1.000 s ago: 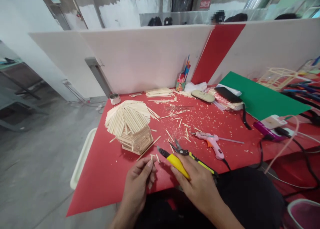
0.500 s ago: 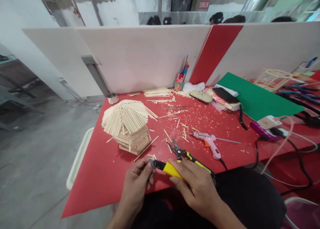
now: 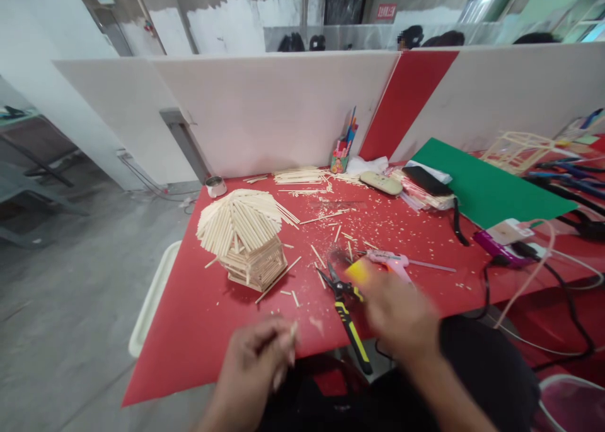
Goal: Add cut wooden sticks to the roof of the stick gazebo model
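My left hand (image 3: 258,359) is closed near the table's front edge, pinching a short piece of wooden stick (image 3: 293,329) between thumb and fingertips. Wrapped round a yellow utility knife (image 3: 358,272), my right hand (image 3: 404,312) is blurred by motion; the blade is smeared. It hovers over the pink glue gun (image 3: 396,262), hiding the gun's handle. Shears with black and yellow handles (image 3: 350,331) lie between my hands, jaws spread. Beyond my left hand stands a small pavilion model (image 3: 241,230) made of round sticks, with a sloped stick roof.
Stick offcuts and shavings litter the red tabletop (image 3: 189,356). Loose sticks (image 3: 300,176), a pen cup (image 3: 339,160) and a spectacle case (image 3: 380,182) lie along the white partition (image 3: 274,117). To the right are a green board (image 3: 491,186) and a purple power strip (image 3: 503,252) with cables.
The knife has moved away from my left fingers, up and to the right with my right hand. More of the shears now shows, and they have turned. My left hand has dropped slightly.
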{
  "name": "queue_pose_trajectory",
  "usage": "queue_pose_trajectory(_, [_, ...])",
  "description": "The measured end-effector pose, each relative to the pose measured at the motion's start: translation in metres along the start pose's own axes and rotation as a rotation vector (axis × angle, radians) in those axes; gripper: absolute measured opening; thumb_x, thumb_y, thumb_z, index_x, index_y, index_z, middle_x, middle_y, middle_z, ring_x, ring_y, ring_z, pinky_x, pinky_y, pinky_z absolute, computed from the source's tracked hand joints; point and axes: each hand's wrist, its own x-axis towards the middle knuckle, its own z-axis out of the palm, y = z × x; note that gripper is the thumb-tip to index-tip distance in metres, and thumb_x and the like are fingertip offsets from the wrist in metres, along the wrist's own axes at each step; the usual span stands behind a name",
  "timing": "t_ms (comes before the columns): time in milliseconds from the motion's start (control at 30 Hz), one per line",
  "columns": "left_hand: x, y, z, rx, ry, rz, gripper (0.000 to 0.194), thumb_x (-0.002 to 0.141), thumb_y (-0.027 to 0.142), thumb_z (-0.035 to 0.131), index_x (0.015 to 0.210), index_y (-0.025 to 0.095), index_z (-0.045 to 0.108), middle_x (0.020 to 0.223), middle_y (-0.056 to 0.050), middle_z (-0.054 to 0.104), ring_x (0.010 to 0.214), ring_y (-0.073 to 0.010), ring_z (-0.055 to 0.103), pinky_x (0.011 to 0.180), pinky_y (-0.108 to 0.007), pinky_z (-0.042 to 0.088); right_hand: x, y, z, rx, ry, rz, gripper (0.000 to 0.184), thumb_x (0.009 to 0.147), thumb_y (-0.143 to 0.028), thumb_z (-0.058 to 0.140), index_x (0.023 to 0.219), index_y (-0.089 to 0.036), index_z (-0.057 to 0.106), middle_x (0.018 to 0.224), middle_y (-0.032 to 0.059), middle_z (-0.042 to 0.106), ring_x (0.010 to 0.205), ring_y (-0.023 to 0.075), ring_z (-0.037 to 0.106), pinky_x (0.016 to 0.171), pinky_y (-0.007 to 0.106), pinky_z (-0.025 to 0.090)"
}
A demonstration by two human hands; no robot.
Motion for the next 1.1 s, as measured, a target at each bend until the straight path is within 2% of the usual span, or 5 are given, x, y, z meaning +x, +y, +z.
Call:
queue_pose_trajectory(133, [-0.004,0.006,-0.003,-0.093,0.097,-0.089,0.037,0.063,0.046,0.078,0.062,0.013,0.062,0.046,0.004,0.048,0.034,-0.0008,0.031,0.035,-0.015,0.019,0.022,0.020,-0.014,-0.055,0.122,0.240,0.038,0.089,-0.026,0.054,0.127,-0.024,0.058,0.089,0.0053,0.068,0.073,0.0196,0.062,0.062,0.029,0.045])
queue_pose_trajectory(300, [0.010,0.013,0.000,-0.189,-0.034,-0.026,0.032,0.071,0.045,0.072,0.075,0.015,0.062,0.056,0.002,0.057,0.036,-0.0038,0.041,0.033,-0.015,0.028,-0.002,-0.035,-0.007,0.521,-0.450,-0.043,0.043,0.090,-0.019,0.049,0.133,-0.025,0.049,0.094,0.0040,0.067,0.081,0.0152,0.063,0.070,0.026,0.050])
queue_pose_trajectory(667, [0.031,-0.012,0.015,-0.208,0.094,0.020,0.033,0.068,0.042,0.074,0.079,0.014,0.063,0.055,0.005,0.056,0.034,-0.0010,0.034,0.033,-0.014,0.028,-0.045,-0.081,0.057,-0.131,-0.643,0.108,0.038,0.091,-0.023,0.045,0.125,-0.011,0.054,0.108,0.0183,0.063,0.092,0.0266,0.059,0.077,0.039,0.049])
queue_pose_trajectory(933, [0.043,-0.022,0.014,-0.210,0.097,0.046,0.034,0.069,0.041,0.074,0.088,0.014,0.065,0.056,0.004,0.056,0.036,-0.0017,0.036,0.034,-0.014,0.028,-0.053,-0.032,0.015,-0.231,-0.894,0.189,0.080,0.068,-0.044,0.072,0.134,-0.008,0.045,0.130,0.0278,0.049,0.116,0.0445,0.046,0.087,0.056,0.041])
queue_pose_trajectory(1100, [0.046,-0.027,0.016,-0.211,0.082,0.046,0.035,0.070,0.042,0.073,0.088,0.014,0.064,0.055,0.004,0.055,0.036,-0.0026,0.036,0.034,-0.015,0.029,-0.046,-0.020,0.013,-0.272,-0.962,0.211,0.072,0.062,-0.021,0.068,0.130,-0.010,0.050,0.114,0.0226,0.057,0.101,0.0398,0.054,0.076,0.050,0.046])
